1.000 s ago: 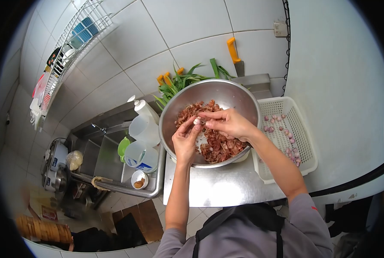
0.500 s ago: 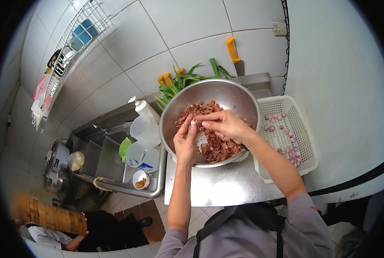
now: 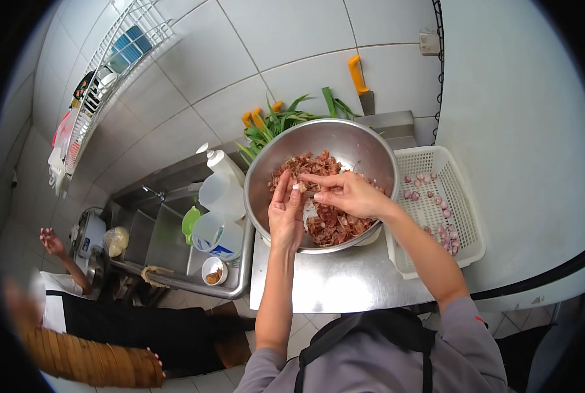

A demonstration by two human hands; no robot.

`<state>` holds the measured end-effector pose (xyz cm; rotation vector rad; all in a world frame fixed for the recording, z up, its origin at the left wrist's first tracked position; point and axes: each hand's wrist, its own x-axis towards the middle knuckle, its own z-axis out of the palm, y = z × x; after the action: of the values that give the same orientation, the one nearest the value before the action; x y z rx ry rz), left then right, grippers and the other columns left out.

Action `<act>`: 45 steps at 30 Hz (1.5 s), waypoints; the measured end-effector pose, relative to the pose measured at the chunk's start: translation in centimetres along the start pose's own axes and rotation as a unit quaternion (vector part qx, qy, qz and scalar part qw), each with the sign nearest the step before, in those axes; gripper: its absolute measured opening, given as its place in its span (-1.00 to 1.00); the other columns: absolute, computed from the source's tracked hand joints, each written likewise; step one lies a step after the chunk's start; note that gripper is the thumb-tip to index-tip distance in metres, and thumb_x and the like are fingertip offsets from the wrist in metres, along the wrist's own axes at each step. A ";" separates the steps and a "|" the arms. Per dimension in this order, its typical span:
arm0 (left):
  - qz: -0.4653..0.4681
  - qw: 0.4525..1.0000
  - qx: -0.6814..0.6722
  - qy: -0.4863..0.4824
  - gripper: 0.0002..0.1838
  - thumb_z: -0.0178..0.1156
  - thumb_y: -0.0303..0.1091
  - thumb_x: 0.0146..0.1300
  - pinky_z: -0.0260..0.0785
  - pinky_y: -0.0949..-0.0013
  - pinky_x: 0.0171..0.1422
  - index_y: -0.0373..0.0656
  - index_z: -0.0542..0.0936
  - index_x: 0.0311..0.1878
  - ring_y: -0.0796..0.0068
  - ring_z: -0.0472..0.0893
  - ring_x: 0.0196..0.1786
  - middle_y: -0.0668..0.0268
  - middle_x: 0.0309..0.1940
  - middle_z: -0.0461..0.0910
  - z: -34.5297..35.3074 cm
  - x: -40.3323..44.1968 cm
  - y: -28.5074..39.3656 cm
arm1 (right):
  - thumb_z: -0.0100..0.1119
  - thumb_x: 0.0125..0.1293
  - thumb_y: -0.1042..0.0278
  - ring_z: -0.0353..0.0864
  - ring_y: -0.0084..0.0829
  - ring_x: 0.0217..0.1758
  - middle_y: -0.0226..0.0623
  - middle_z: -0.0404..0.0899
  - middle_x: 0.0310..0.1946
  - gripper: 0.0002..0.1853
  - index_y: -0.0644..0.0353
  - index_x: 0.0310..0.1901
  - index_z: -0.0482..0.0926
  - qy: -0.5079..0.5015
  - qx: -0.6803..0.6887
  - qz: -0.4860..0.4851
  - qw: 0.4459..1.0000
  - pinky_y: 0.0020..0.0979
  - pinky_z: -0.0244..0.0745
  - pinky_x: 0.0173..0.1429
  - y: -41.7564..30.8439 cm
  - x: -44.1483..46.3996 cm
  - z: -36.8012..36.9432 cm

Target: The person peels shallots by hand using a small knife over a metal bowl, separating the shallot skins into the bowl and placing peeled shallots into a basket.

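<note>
Over a large steel bowl (image 3: 385, 154), my left hand (image 3: 286, 221) pinches a small pale shallot (image 3: 297, 187) between thumb and fingertips. The shallot is partly covered by the fingers. My right hand (image 3: 352, 196) is just beside it, index finger stretched toward the left fingertips and thumb apart from it. No object shows clearly between the right fingers. Reddish-brown papery skins (image 3: 338, 226) fill much of the bowl beneath both hands. To the right of the bowl, a white perforated basket (image 3: 466, 219) contains several pinkish shallots (image 3: 446, 236).
Green leaves (image 3: 266, 134) and yellow-handled knives (image 3: 358, 75) are behind the bowl. Left of it is a sink (image 3: 161, 229) with plastic tubs (image 3: 217, 234) and a pump bottle (image 3: 223, 164). At lower left, another person in a black apron (image 3: 141, 334) is near bamboo steamers (image 3: 92, 359).
My right thumb and index finger have spread apart and drawn slightly away from the shallot. My left hand stays nearly in place. The bamboo steamers and the other person have shifted at lower left.
</note>
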<state>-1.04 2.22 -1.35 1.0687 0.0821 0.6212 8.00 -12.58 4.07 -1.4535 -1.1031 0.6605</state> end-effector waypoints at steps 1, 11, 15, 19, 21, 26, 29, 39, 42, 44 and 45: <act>-0.004 1.000 -0.019 -0.005 -0.42 0.14 -0.40 0.19 0.31 0.49 0.10 -0.23 0.18 0.25 0.58 0.43 0.02 0.31 0.08 0.36 0.1 0.0 0.0 | 0.09 0.22 0.32 0.46 -0.58 -0.10 -0.25 0.51 -0.02 -0.55 0.05 0.17 0.33 0.002 0.003 -0.007 1.000 -0.48 0.35 0.03 0.1 0.1 0.0; -0.025 0.998 -0.065 -0.010 -0.43 0.14 -0.39 0.18 0.36 0.58 0.02 -0.22 0.19 0.24 0.66 0.46 -0.08 0.36 0.03 0.39 -0.3 -0.1 -0.1 | 0.09 0.22 0.33 0.44 -0.62 -0.26 -0.32 0.54 -0.28 -0.68 0.06 0.03 0.48 0.056 -0.047 -0.075 0.995 -0.52 0.34 -0.11 1.5 0.9 0.7; -0.037 0.997 -0.068 0.003 -0.41 0.16 -0.40 0.16 0.37 0.60 0.00 -0.23 0.19 0.24 0.67 0.47 -0.11 0.36 0.01 0.41 -0.4 -0.2 0.1 | 0.09 0.23 0.31 0.23 -0.71 -0.58 -0.56 0.38 -0.63 -0.71 0.03 0.00 0.53 0.092 -0.027 -0.083 0.992 -0.57 0.23 -0.43 2.1 1.4 0.9; -0.027 0.999 -0.031 0.016 -0.40 0.17 -0.42 0.15 0.37 0.57 0.02 -0.25 0.19 0.24 0.63 0.47 -0.06 0.33 0.01 0.42 -0.2 -0.3 0.2 | 0.07 0.25 0.31 0.08 -0.79 -0.70 -0.66 0.22 -0.75 -0.71 0.06 0.02 0.51 0.017 0.142 0.067 0.987 -0.63 0.05 -0.63 1.0 0.5 0.2; -0.011 1.000 -0.020 0.019 -0.40 0.17 -0.47 0.14 0.36 0.55 0.04 -0.27 0.18 0.24 0.58 0.48 -0.04 0.28 0.00 0.43 0.2 -0.3 0.3 | 0.07 0.25 0.31 0.34 -0.72 -0.51 -0.46 0.48 -0.51 -0.70 0.12 0.01 0.51 0.026 0.077 0.011 0.997 -0.60 0.29 -0.42 0.8 0.7 0.3; 0.040 0.999 0.029 -0.002 -0.37 0.17 -0.57 0.11 0.36 0.46 0.08 -0.34 0.15 0.24 0.46 0.49 -0.02 0.15 -0.04 0.45 0.9 -0.6 0.9 | 0.08 0.24 0.31 0.44 -0.70 -0.48 -0.38 0.58 -0.43 -0.65 0.13 0.07 0.45 0.018 0.112 0.039 0.993 -0.59 0.38 -0.39 0.9 0.7 -0.3; 0.054 0.997 0.057 -0.002 -0.36 0.17 -0.60 0.09 0.36 0.44 0.09 -0.35 0.14 0.24 0.45 0.49 -0.02 0.12 -0.06 0.46 1.3 -0.7 1.3 | 0.09 0.23 0.32 0.49 -0.64 -0.30 -0.31 0.59 -0.27 -0.63 0.14 0.08 0.44 0.006 0.239 0.131 0.962 -0.55 0.40 -0.19 1.9 0.8 -0.5; 0.077 0.991 0.106 -0.003 -0.32 0.15 -0.66 0.07 0.37 0.48 0.08 -0.30 0.12 0.27 0.45 0.48 0.00 0.13 -0.09 0.46 0.8 -0.7 1.1 | 0.08 0.25 0.30 0.21 -0.75 -0.54 -0.53 0.34 -0.57 -0.68 0.11 0.04 0.48 0.028 0.055 0.014 0.998 -0.58 0.11 -0.46 0.5 0.4 0.2; 0.069 0.993 0.090 -0.001 -0.33 0.14 -0.65 0.08 0.36 0.48 0.08 -0.29 0.12 0.28 0.47 0.47 0.01 0.12 -0.07 0.45 0.6 -0.9 1.0 | 0.06 0.26 0.30 0.09 -0.80 -0.74 -0.62 0.24 -0.74 -0.69 0.09 0.03 0.49 0.026 0.116 0.039 0.992 -0.63 -0.02 -0.71 1.7 0.8 0.6; 0.062 0.996 0.071 0.004 -0.34 0.13 -0.62 0.10 0.35 0.48 0.10 -0.28 0.12 0.28 0.48 0.46 0.02 0.11 -0.05 0.44 0.7 -0.9 1.1 | 0.07 0.26 0.31 0.09 -0.78 -0.75 -0.59 0.28 -0.71 -0.70 0.09 0.02 0.50 0.021 0.197 0.072 0.977 -0.65 -0.04 -0.73 1.8 0.9 0.8; 0.056 0.997 0.060 0.009 -0.35 0.13 -0.61 0.11 0.34 0.48 0.11 -0.27 0.12 0.28 0.48 0.46 0.03 0.11 -0.03 0.44 0.8 -0.9 1.2 | 0.07 0.25 0.31 0.09 -0.77 -0.76 -0.57 0.30 -0.69 -0.71 0.09 0.01 0.51 0.018 0.246 0.092 0.965 -0.65 -0.05 -0.74 1.6 0.8 1.0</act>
<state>-2.07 1.55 -0.17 1.1901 0.0767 0.7350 7.90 -11.32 2.51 -1.1344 -0.7107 0.9583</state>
